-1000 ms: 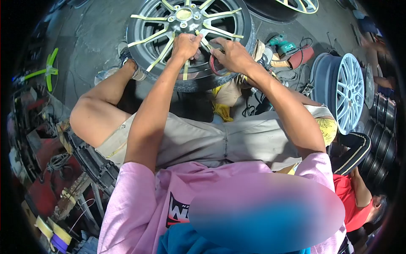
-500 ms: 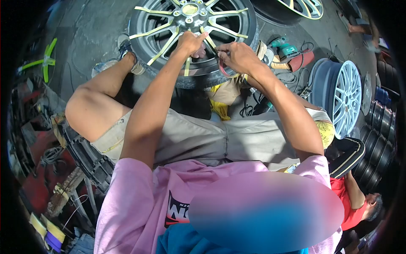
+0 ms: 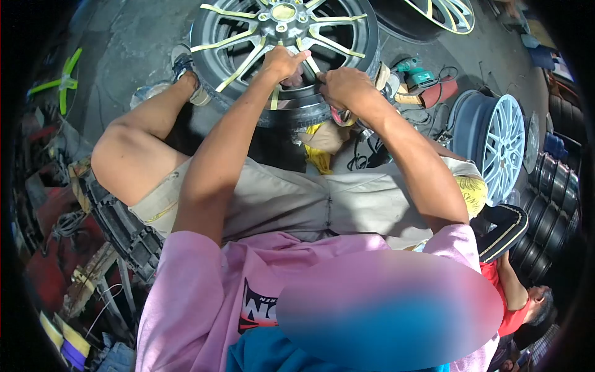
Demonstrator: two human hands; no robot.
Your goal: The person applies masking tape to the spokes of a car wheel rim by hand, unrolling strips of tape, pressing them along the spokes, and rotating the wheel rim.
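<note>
A wheel rim in its tire (image 3: 204,74) lies in front of my legs, with pale yellow masking tape strips (image 3: 334,46) along its spokes and a round piece on its hub. My left hand (image 3: 285,65) is closed around a lower spoke, with one finger stretched along the tape and the other fingers curled below. To its right, my right hand (image 3: 348,87) is closed on a roll of masking tape (image 3: 340,118), which shows below the palm. Its fingertips pinch at the end of the neighbouring spoke's strip. My palms hide parts of both spokes.
A green power sander (image 3: 420,79) with a cord lies right of the tire. Beyond it stands a light blue rim (image 3: 503,142). Another taped rim (image 3: 455,15) is at the top. A green stand (image 3: 64,82) is on the left; a person in red (image 3: 511,307) sits lower right.
My right hand has turned and its fingers have curled in closer at the spoke; the tape roll has swung downward. My left hand stays at its spoke. The view has shifted slightly.
</note>
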